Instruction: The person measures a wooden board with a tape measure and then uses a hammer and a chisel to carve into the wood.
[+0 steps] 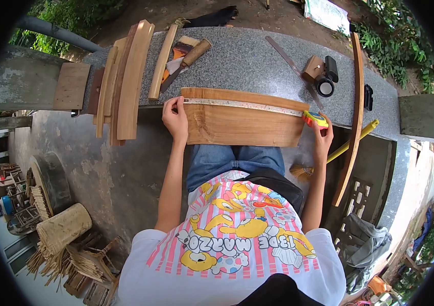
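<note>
A wide wooden board (242, 122) lies at the front edge of the granite bench (247, 61), partly over my lap. A metal tape (242, 104) is stretched along its upper edge. My left hand (176, 120) pins the tape's free end at the board's left end. My right hand (321, 133) holds the yellow and red tape measure case (315, 119) at the board's right end.
Several curved wooden slats (125, 81) lie at the bench's left. A wooden stick (162, 61), a chisel (189, 58), a metal square (298, 69) and a black cylinder (330, 68) sit further back. A long curved slat (352, 117) leans at the right, crossing a yellow-handled broom (329, 155).
</note>
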A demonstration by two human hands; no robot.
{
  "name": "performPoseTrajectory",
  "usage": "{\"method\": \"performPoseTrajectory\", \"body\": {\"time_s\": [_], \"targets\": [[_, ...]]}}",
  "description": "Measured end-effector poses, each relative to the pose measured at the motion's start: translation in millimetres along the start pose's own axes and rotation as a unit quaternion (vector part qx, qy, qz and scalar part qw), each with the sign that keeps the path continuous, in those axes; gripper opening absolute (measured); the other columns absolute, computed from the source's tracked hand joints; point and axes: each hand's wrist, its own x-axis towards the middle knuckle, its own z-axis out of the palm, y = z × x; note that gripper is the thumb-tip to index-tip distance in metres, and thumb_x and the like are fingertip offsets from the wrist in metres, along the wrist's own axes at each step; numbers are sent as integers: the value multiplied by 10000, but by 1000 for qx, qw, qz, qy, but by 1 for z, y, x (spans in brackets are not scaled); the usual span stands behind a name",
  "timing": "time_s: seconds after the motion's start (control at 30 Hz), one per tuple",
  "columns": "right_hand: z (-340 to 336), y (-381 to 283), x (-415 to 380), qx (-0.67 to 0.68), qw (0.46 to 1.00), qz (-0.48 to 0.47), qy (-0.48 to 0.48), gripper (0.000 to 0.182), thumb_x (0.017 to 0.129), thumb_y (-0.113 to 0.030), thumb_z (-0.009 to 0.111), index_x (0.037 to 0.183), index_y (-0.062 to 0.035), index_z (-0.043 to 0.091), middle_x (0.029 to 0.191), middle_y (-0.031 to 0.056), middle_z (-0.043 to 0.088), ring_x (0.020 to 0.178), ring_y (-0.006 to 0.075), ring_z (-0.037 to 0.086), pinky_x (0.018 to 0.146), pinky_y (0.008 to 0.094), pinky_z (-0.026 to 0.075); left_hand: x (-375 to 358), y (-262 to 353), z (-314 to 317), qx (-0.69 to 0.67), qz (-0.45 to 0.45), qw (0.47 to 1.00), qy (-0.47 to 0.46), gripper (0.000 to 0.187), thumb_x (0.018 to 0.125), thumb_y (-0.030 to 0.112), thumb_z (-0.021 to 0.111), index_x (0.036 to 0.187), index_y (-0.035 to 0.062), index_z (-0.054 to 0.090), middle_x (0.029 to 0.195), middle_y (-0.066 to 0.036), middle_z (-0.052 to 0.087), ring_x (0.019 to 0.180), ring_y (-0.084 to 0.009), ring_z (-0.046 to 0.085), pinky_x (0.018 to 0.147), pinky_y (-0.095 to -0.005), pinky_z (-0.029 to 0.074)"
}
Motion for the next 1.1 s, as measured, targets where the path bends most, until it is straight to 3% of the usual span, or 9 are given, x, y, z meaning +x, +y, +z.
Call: {"method": "performPoseTrajectory", "body": {"time_s": [0.13,0.3,0.43,0.97,1.1], "targets": [[-21,6,10,-6,999,-11,51,429,892,-140,688,1254,23,525,1112,96,603,1021,134,574,907,265,448,0,1,1,-1,-3,1000,2,201,912,181,653,916,-19,670,870,-49,648,698,-125,559,637,-267,456],[-9,-1,9,-60,998,-15,15,422,891,-156,699,1240,8,528,1093,87,603,978,128,583,861,260,470,0,1,-1,-7,-11,1000,-12,211,918,193,648,924,-17,668,867,-43,645,700,-116,557,637,-261,451],[-5,5,9,-15,1000,6,23,455,892,-152,697,1269,0,493,1094,94,594,947,124,592,805,252,502,0,-1,-2,-14,-18,1000,-18,216,921,200,648,933,-15,666,875,-39,642,699,-107,553,634,-251,444],[-5,10,8,-11,999,5,40,460,874,-149,718,1261,3,518,1129,96,583,1033,146,567,893,269,460,-1,-4,-2,-39,-26,999,-23,217,930,206,644,964,-7,668,932,-30,651,752,-87,596,640,-234,449],[-8,7,8,-23,999,-2,42,441,858,-156,733,1224,9,550,1120,93,596,1024,138,569,890,267,458,-2,-4,1,-12,-15,1000,-12,215,938,202,625,952,-11,650,916,-50,641,735,-123,589,641,-260,456]]}}
